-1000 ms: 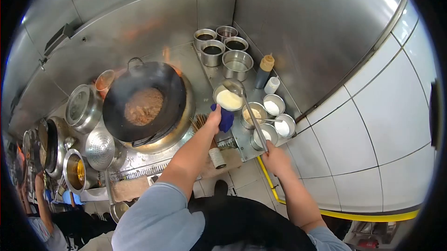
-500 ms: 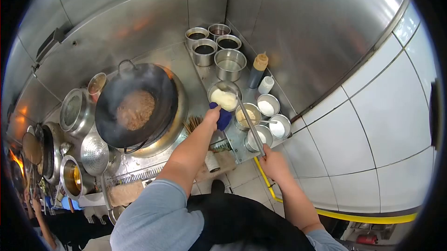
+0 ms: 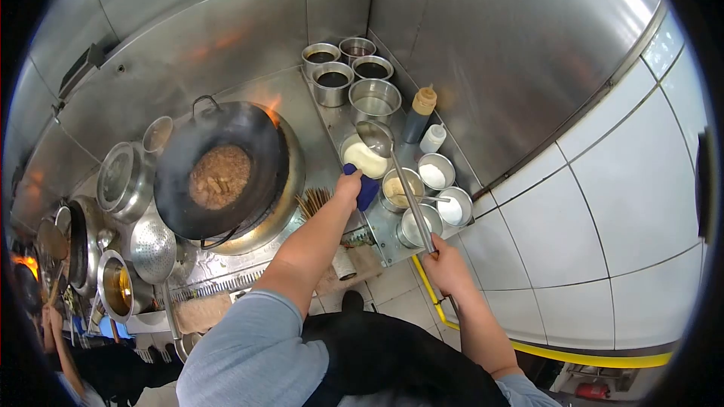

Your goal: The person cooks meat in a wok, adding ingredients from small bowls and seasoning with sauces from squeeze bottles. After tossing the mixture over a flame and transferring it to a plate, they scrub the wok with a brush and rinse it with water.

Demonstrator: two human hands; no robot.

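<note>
Ladle [image 3: 392,173] in the right hand [image 3: 443,265], fingers closed round its handle, bowl above a pot of pale paste [image 3: 365,156]. Left hand [image 3: 348,190] grips a blue cloth [image 3: 367,188] beside the wok [image 3: 223,169].

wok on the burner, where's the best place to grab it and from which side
Grip the wok by its loop handle at the far rim, reaching from the left, away from the flame licking up at the right rim. The wok holds brown food, so lifting it level seems wise.
</note>
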